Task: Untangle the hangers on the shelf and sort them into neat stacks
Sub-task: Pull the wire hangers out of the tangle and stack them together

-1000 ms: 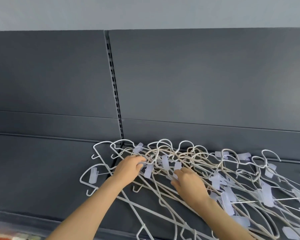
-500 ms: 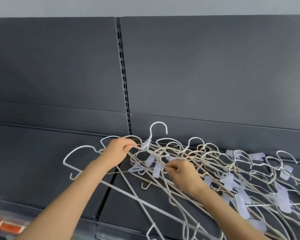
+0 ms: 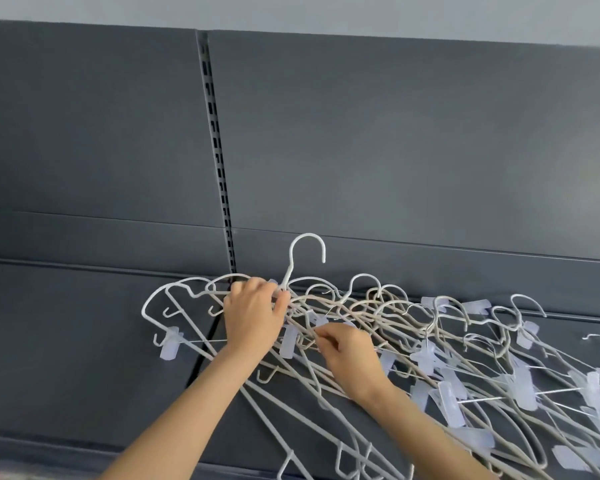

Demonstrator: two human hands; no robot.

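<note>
Lifted above the heap since a second ago, the hook of one white hanger is held upright by the left grip, clenched round its neck so it can be drawn free. A beige arm in the tangled hangers is pinched by the right grip, seemingly to stop the pile following. Everything lies on the dark shelf; bare room is seen leftward, the back panel close behind.

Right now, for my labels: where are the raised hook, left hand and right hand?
raised hook (image 3: 307, 235): head view, top of curve.
left hand (image 3: 253, 317): head view, back of hand.
right hand (image 3: 350, 358): head view, back of hand.
</note>
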